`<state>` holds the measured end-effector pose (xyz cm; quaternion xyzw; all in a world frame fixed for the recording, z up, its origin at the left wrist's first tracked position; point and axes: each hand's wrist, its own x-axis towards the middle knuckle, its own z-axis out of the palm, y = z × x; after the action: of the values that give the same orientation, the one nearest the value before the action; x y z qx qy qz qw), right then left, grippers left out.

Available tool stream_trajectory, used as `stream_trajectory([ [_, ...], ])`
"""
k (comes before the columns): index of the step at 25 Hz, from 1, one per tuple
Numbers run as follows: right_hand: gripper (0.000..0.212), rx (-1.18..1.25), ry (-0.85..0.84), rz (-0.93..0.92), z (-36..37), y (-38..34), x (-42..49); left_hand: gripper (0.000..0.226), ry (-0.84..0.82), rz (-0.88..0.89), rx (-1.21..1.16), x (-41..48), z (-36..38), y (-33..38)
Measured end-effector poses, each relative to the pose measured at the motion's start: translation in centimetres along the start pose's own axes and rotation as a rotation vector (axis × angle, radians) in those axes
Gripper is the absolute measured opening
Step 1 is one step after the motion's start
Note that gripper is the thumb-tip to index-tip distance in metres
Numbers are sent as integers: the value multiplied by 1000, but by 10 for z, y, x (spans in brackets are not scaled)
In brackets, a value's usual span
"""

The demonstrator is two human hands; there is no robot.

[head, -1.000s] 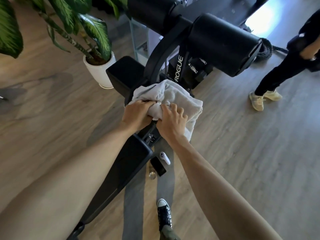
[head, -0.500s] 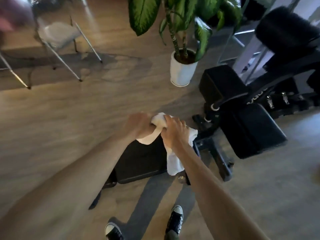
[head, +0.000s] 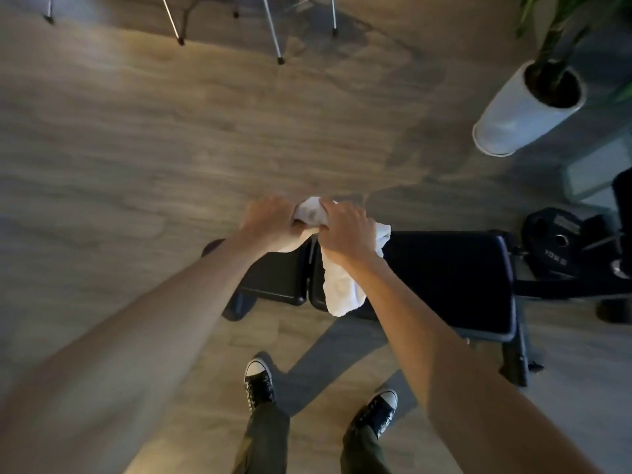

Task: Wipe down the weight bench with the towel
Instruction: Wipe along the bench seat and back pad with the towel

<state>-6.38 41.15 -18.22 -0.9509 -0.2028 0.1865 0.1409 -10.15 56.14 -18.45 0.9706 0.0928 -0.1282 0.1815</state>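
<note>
The black padded weight bench (head: 451, 275) lies crosswise in front of me, its long pad to the right and a shorter pad (head: 277, 278) to the left. A white towel (head: 342, 285) is bunched between both hands above the gap between the pads, and its loose end hangs down over the long pad's near-left part. My left hand (head: 270, 222) grips the towel's left bunch. My right hand (head: 345, 230) grips it just to the right, the two hands almost touching.
A white plant pot (head: 513, 114) stands on the wood floor at the far right. Black weight plates (head: 561, 241) sit past the bench's right end. Chair legs (head: 273, 32) stand at the top. My two black sneakers (head: 260, 378) are on the floor before the bench.
The view has swung left and down, so the bench now lies crosswise below me. Both hands kept hold of the towel and carried it from the upright frame to over the flat pads.
</note>
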Motion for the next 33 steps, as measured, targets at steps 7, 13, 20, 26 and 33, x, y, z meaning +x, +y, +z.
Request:
stream_trajectory([
  [7, 49, -59, 17, -110, 107, -72, 80, 53, 46, -26, -44, 28, 47, -142],
  [13, 51, -202, 137, -257, 201, -107, 151, 66, 163, -8, -6, 62, 108, -247],
  [20, 61, -313, -204, -260, 410, -72, 135, 76, -267, -102, -1, 20, 313, -342],
  [26, 71, -266, -87, -268, 460, -53, 132, 86, -138, -68, -30, 20, 361, -359],
  [33, 69, -456, -164, -282, 446, -71, 228, 93, -240, -167, -38, 106, 333, -388],
])
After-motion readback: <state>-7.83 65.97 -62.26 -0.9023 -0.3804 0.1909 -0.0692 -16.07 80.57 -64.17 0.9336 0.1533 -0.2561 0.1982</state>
